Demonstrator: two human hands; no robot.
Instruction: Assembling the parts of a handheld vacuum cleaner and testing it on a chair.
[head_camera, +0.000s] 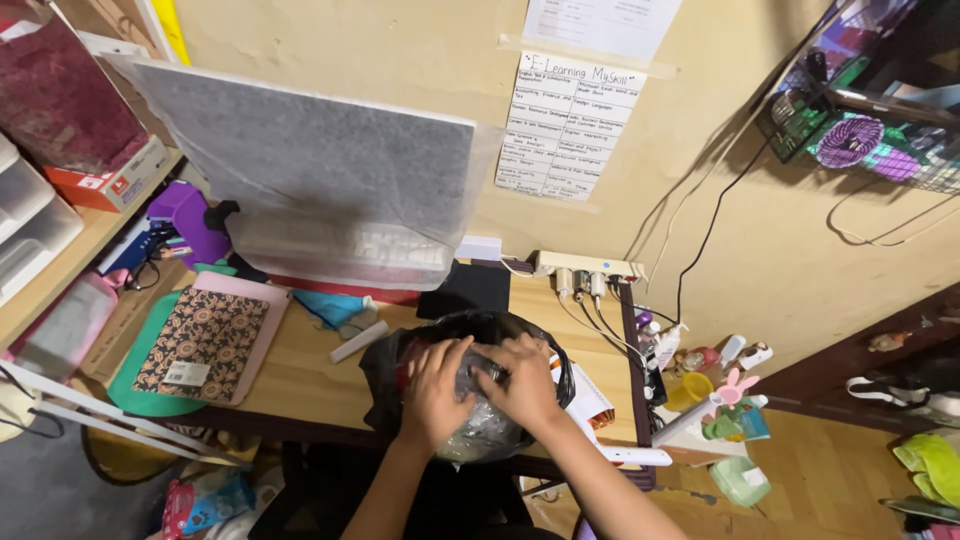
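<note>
My left hand (433, 392) and my right hand (520, 382) both press down into a black plastic bag (470, 330) that sits open at the front edge of a wooden desk (310, 375). Between the hands lies a crumpled clear plastic bag (480, 430) with something inside it. Each hand's fingers are bent and gripping that clear plastic. What is inside the black bag is mostly hidden by my hands.
A monitor wrapped in a grey and clear cover (320, 170) stands at the back. A patterned notebook (203, 343) lies to the left, a white tube (359, 341) beside the bag. A power strip (588, 266) with plugs hangs on the wall; small bottles and toys (725, 395) crowd the right.
</note>
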